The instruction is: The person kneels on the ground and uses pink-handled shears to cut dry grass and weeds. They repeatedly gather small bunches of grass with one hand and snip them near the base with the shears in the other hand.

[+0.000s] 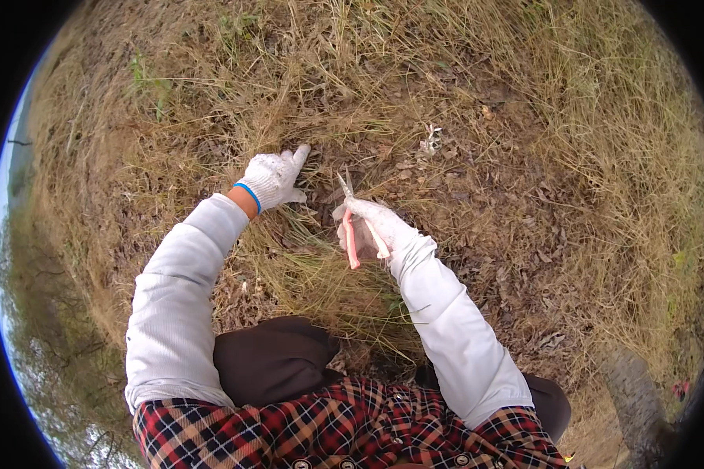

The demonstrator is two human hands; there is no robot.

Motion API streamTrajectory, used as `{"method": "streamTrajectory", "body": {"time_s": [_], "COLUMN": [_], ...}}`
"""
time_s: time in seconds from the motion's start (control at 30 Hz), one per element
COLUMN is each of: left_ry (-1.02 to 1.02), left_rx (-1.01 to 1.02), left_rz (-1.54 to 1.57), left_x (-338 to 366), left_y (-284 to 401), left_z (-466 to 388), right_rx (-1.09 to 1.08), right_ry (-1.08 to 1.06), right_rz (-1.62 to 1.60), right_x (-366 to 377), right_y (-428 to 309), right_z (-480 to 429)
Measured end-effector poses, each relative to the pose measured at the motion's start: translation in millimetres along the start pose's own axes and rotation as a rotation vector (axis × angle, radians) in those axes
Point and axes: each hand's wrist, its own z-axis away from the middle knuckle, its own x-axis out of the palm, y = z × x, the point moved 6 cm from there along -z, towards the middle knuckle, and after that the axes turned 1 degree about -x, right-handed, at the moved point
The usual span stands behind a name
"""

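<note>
My left hand [274, 177], in a white knit glove with a blue cuff edge, is spread low over the dry grass, its fingers apart and nothing seen in it. To its right, my right hand [375, 225], also gloved in white, holds pruning shears [350, 237] with pink-red handles. The narrow metal blades point up and away from me, slightly apart at the tips. Between and below my hands lies a tuft of long green-yellow grass [322, 278]. Part of the handles is hidden by my fingers.
Dry grass and brown leaf litter [493, 193] cover the ground. A small whitish scrap [430, 140] lies ahead, right of the shears. Taller grass [628, 129] stands at the right. A tree trunk [636, 393] is at the lower right, and my bent knee [273, 357] is below my left hand.
</note>
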Motion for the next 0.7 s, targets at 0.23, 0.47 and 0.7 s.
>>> {"method": "streamTrajectory", "body": {"time_s": [0.23,0.47,0.7], "left_ry": [0.103,0.024,0.054], "left_rx": [0.054,0.104,0.124], "left_rz": [0.035,0.032,0.028], "left_x": [31.7,44.4,49.9], "left_y": [-2.8,19.8,28.2], "left_z": [35.3,50.1,55.6], "right_rx": [0.178,0.206,0.086], "right_ry": [0.011,0.074,0.2], "right_rz": [0.233,0.319,0.466], "right_x": [9.1,16.1,17.6], "right_y": [24.2,26.8,27.8], "right_z": [-4.1,-21.7,-40.8]}}
